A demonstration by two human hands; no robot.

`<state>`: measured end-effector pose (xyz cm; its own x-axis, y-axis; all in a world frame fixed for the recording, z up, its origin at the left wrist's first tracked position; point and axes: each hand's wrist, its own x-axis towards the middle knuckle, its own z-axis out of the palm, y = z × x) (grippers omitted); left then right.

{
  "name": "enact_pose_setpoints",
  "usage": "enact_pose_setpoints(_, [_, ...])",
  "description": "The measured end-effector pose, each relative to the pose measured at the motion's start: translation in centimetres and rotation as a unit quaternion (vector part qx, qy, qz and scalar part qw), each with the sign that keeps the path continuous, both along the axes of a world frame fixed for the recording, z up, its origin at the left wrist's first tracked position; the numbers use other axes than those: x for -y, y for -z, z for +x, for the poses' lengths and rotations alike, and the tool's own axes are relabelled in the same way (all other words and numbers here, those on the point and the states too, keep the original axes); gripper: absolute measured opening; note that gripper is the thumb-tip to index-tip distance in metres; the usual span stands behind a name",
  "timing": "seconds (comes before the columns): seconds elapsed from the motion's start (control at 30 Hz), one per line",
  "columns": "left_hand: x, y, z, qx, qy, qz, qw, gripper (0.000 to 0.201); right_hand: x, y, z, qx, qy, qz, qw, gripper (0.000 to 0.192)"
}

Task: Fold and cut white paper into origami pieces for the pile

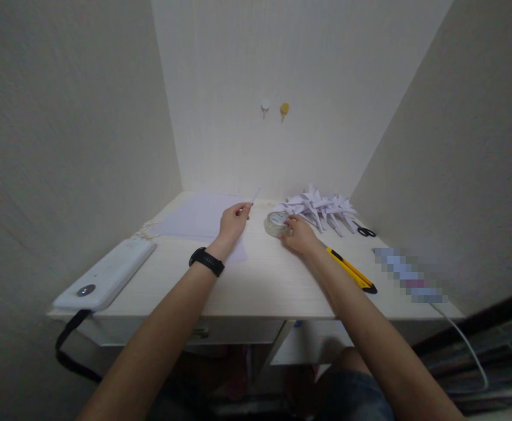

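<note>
My left hand (234,221), with a black watch (206,261) on its wrist, pinches a thin white paper strip (256,194) that points up and away. Around a roll of clear tape (277,224) lying flat on the desk, my right hand (300,234) has its fingers closed on the right edge. White paper sheets (189,215) spread out under and left of my left hand. Just beyond the tape is a pile of folded white paper pinwheels (319,207). A yellow utility knife (351,271) lies beside my right forearm.
Black-handled scissors (366,232) lie at the right, by the pinwheels. A white box-like device (106,275) with a black strap occupies the left front. A blurred-out object (409,275) with a white cable sits at the right edge. Walls enclose the desk (264,286), and two hooks hang on the back wall.
</note>
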<state>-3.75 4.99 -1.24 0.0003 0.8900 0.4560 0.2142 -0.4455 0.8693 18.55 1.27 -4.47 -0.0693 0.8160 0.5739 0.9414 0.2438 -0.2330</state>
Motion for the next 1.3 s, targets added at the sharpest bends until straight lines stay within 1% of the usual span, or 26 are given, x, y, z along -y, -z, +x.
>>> enact_pose_setpoints(0.07, [0.3, 0.1, 0.3, -0.002, 0.017, -0.007, 1.000, 0.034, -1.6, 0.1, -0.8, -0.018, 0.003, -0.002, 1.000, 0.035])
enact_pose_setpoints(0.13, [0.6, 0.3, 0.5, -0.016, 0.041, -0.012, 0.999, 0.032, -2.6, 0.1, -1.2, -0.048, -0.003, 0.006, 0.999, 0.042])
enact_pose_setpoints(0.2, [0.8, 0.4, 0.7, -0.035, 0.077, -0.011, 0.996, 0.029, -2.8, -0.1, -1.2, -0.083, -0.022, 0.030, 0.996, 0.054])
enact_pose_setpoints(0.27, [1.1, 0.4, 0.9, -0.045, 0.108, 0.005, 0.993, 0.026, -2.3, -0.8, -0.9, -0.139, -0.058, 0.048, 0.987, 0.060])
enact_pose_setpoints(0.3, [1.3, 0.3, 1.0, -0.047, 0.120, 0.016, 0.992, 0.024, -1.7, -1.3, -0.8, -0.184, -0.083, 0.043, 0.978, 0.057])
enact_pose_setpoints(0.33, [1.6, 0.2, 1.1, -0.048, 0.131, 0.025, 0.990, 0.022, -1.1, -1.9, -0.7, -0.242, -0.116, 0.028, 0.963, 0.049])
enact_pose_setpoints(0.37, [1.8, 0.1, 1.2, -0.049, 0.141, 0.032, 0.988, 0.020, -0.4, -2.5, -0.7, -0.297, -0.162, 0.016, 0.941, 0.041])
enact_pose_setpoints(0.4, [2.1, 0.0, 1.3, -0.051, 0.152, 0.036, 0.986, 0.018, 0.4, -3.1, -0.8, -0.347, -0.198, 0.023, 0.916, 0.036])
enact_pose_setpoints(0.43, [2.3, -0.1, 1.4, -0.054, 0.163, 0.038, 0.984, 0.017, 1.1, -3.6, -1.0, -0.388, -0.214, 0.044, 0.895, 0.033])
enact_pose_setpoints(0.47, [2.5, -0.2, 1.5, -0.058, 0.173, 0.041, 0.982, 0.016, 1.8, -4.1, -1.2, -0.414, -0.215, 0.066, 0.882, 0.027])
enact_pose_setpoints(0.5, [2.7, -0.3, 1.6, -0.061, 0.181, 0.045, 0.981, 0.016, 2.5, -4.5, -1.5, -0.426, -0.211, 0.087, 0.875, 0.021])
enact_pose_setpoints(0.6, [3.1, -0.2, 1.7, -0.072, 0.200, 0.061, 0.975, 0.018, 3.8, -5.2, -2.5, -0.427, -0.223, 0.121, 0.868, 0.017])
enact_pose_setpoints(0.67, [3.3, -0.1, 1.7, -0.088, 0.196, 0.076, 0.974, 0.021, 4.2, -5.3, -3.0, -0.407, -0.221, 0.137, 0.875, 0.015])
enact_pose_setpoints(0.7, [3.4, -0.1, 1.7, -0.100, 0.181, 0.093, 0.974, 0.022, 4.4, -5.3, -3.3, -0.391, -0.215, 0.147, 0.883, 0.013])
enact_pose_setpoints(0.77, [3.6, 0.1, 1.7, -0.127, 0.131, 0.156, 0.971, 0.024, 4.6, -5.3, -3.7, -0.348, -0.205, 0.166, 0.900, 0.010])
enact_pose_setpoints(0.83, [3.9, 0.1, 1.8, -0.148, 0.085, 0.247, 0.954, 0.024, 4.9, -5.2, -4.0, -0.302, -0.209, 0.186, 0.911, 0.008])
enact_pose_setpoints(0.9, [4.1, 0.1, 1.9, -0.162, 0.063, 0.325, 0.930, 0.018, 5.2, -5.3, -4.3, -0.267, -0.218, 0.204, 0.916, 0.005])
enact_pose_setpoints(0.97, [4.4, 0.1, 2.1, -0.173, 0.054, 0.370, 0.911, 0.013, 5.6, -5.5, -4.5, -0.250, -0.226, 0.217, 0.916, 0.005])
enact_pose_setpoints(1.03, [4.7, 0.0, 2.1, -0.180, 0.047, 0.389, 0.902, 0.015, 5.9, -5.7, -4.7, -0.249, -0.231, 0.225, 0.913, 0.004])
enact_pose_setpoints(1.1, [4.9, -0.1, 2.1, -0.174, 0.040, 0.398, 0.900, 0.016, 6.1, -5.8, -4.8, -0.253, -0.234, 0.230, 0.910, 0.004])
enact_pose_setpoints(1.3, [5.4, -0.4, 2.1, -0.136, 0.029, 0.400, 0.906, 0.013, 6.1, -5.8, -4.8, -0.247, -0.223, 0.232, 0.914, 0.007])
